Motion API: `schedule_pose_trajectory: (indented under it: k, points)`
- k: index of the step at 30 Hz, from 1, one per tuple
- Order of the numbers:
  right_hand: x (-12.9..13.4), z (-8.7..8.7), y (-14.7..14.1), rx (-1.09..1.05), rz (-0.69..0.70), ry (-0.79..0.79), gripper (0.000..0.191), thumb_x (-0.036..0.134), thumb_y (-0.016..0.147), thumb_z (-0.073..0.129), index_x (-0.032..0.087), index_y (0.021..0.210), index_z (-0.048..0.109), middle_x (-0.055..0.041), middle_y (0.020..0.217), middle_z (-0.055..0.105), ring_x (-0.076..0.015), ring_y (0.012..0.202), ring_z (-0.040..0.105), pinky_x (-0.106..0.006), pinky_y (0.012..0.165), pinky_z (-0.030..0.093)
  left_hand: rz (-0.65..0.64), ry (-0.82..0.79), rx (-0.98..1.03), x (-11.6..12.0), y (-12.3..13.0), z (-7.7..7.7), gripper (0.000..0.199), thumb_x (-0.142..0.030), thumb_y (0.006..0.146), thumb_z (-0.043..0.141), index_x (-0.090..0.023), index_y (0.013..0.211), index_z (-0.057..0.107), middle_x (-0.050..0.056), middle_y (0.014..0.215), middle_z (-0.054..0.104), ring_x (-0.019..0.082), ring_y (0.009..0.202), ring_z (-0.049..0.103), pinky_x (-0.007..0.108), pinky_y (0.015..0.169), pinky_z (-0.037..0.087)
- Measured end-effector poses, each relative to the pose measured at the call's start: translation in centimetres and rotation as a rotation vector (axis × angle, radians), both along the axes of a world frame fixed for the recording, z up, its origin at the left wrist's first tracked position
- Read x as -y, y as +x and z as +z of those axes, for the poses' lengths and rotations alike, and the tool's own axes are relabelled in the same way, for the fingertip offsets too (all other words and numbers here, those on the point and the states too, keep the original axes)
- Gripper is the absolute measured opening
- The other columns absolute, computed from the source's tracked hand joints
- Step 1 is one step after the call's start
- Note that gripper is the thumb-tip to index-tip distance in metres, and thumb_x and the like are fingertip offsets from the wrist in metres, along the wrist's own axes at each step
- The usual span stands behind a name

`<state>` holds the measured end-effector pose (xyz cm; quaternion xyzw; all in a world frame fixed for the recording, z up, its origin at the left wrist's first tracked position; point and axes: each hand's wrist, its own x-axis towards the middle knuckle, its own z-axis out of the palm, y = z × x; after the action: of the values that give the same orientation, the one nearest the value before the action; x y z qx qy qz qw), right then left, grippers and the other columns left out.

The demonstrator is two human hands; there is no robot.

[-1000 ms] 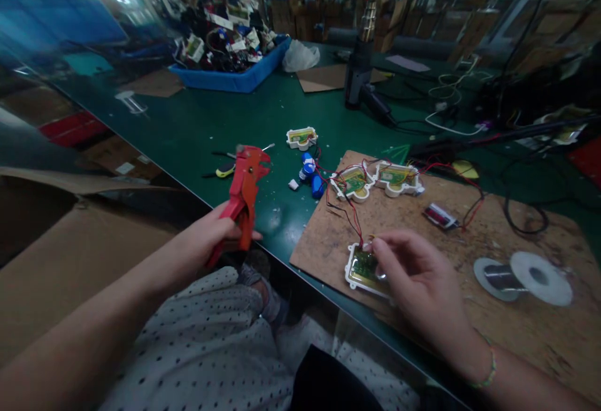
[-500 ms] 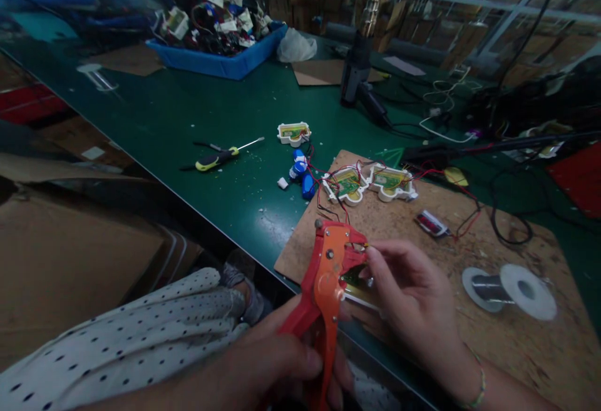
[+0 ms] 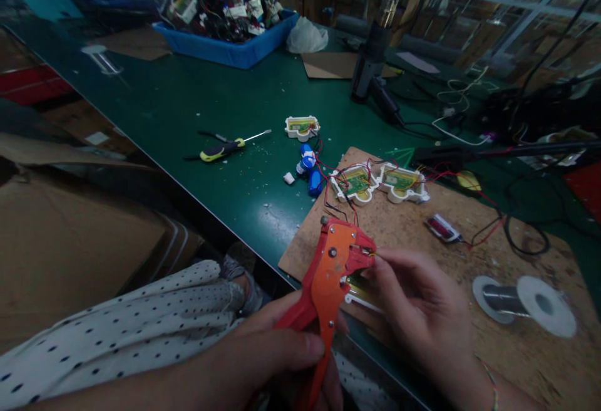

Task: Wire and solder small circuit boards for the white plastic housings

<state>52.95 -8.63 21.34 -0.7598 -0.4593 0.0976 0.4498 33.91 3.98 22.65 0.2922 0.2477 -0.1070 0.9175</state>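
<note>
My left hand [image 3: 295, 354] is wrapped around the handles of an orange and red wire stripper [image 3: 328, 267]. The tool's jaws point to the right, close to the fingertips of my right hand [image 3: 420, 298]. Thumb and forefinger of that hand pinch a thin yellowish wire [image 3: 374, 254] whose end is at the jaws. Beneath the right fingers lies a white-edged housing [image 3: 361, 297], mostly hidden by the hand and tool. Beyond them, two white housings with green circuit boards [image 3: 355, 184] sit on a brown board, red and black wires trailing from them.
A solder spool [image 3: 523, 304] stands on the brown board [image 3: 530, 248], near a small wired battery [image 3: 442, 228]. Blue cells [image 3: 314, 182], another housing [image 3: 302, 128] and a screwdriver [image 3: 235, 145] lie on the green table. Farther back are a heat gun [image 3: 373, 60] and a full blue bin [image 3: 235, 54].
The stripper's jaws have drawn closer together around the wire end. Both hands keep their grips, and the whole view has shifted slightly.
</note>
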Motion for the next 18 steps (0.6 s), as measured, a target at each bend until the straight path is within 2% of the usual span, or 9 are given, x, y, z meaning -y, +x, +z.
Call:
schedule_pose_trajectory:
  k: [7,14,18]
  points:
    - [0.07,-0.04,-0.09,-0.102,-0.005,-0.018,0.011,0.024,0.093,0.062,0.023,0.102,0.068,-0.0024,0.085,0.073,-0.0132,0.069,0.07,-0.024,0.061,0.057,-0.03,-0.006,0.024,-0.42,0.11,-0.11,0.035,-0.033,0.083,0.062,-0.017,0.114,0.057,0.009,0.081,0.075,0.016,0.065,0.068,0.024,0.061,0.047]
    - [0.19,0.09,-0.03,-0.018,0.0,-0.026,0.013,0.022,0.093,0.062,0.025,0.105,0.067,-0.0014,0.088,0.073,-0.0126,0.07,0.07,-0.022,0.06,0.056,-0.072,0.009,-0.016,-1.02,0.24,0.47,0.036,-0.031,0.081,0.061,-0.016,0.114,0.057,0.01,0.083,0.076,0.016,0.068,0.069,0.025,0.067,0.049]
    - [0.27,0.1,-0.02,0.062,0.003,-0.031,0.016,0.02,0.092,0.063,0.026,0.106,0.066,-0.0004,0.09,0.074,-0.0126,0.071,0.07,-0.022,0.06,0.055,-0.071,0.023,-0.021,-0.96,0.09,0.46,0.034,-0.034,0.084,0.062,-0.016,0.113,0.057,0.01,0.082,0.075,0.016,0.065,0.068,0.022,0.06,0.047]
